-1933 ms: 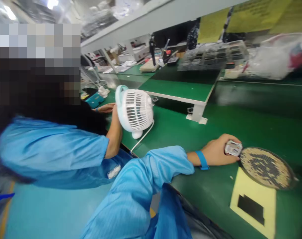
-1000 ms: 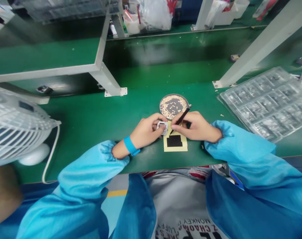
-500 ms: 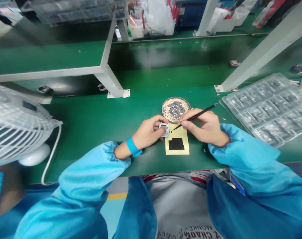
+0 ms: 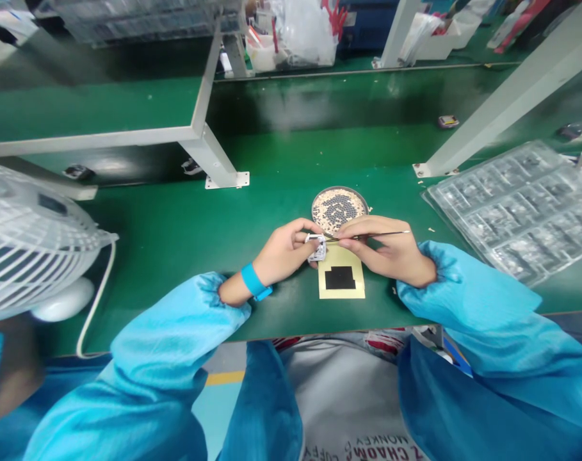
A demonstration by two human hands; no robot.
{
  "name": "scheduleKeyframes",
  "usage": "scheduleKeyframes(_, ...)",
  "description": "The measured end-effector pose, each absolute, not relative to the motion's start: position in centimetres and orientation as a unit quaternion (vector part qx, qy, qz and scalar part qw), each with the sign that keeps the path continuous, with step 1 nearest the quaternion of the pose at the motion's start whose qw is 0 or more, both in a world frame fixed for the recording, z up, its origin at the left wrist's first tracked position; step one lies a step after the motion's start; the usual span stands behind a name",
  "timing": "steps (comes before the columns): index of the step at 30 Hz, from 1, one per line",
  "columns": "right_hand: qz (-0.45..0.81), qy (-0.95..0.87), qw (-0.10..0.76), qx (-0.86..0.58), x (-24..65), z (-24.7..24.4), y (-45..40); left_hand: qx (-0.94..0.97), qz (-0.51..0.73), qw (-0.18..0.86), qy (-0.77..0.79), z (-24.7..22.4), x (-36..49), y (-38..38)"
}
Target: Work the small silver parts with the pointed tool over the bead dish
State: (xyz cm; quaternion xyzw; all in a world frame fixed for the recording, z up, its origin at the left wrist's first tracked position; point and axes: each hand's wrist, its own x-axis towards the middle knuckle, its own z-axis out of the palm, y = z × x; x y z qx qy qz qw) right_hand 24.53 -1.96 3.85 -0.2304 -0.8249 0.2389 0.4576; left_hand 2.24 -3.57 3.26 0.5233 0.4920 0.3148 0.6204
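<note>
Between the thumb and fingers of my left hand is a small white plastic housing, tilted up from the table. My right hand is closed around dark tweezers, held nearly level with the tip at the housing's right edge. Whether the tip carries a tiny part is too small to tell. Under the hands lies a yellow backing sheet with a black patch on it. Just beyond them stands a round dish of small beige and dark pieces.
A clear plastic tray with several compartments of parts lies at the right. A white fan with its cord stands at the left. Metal shelf legs rise from the green table, and a few small bits lie scattered.
My right hand has turned the tweezers from a slant to nearly level and brought their tip from the yellow sheet up to the housing. My left hand holds nearly still.
</note>
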Motion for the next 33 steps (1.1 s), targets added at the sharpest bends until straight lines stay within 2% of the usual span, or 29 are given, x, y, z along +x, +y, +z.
scheduleKeyframes(33,0.232,-0.841,0.426,-0.242,24.55,3.59,-1.97,0.520,0.322,0.619,0.493,3.33,2.23,-3.62)
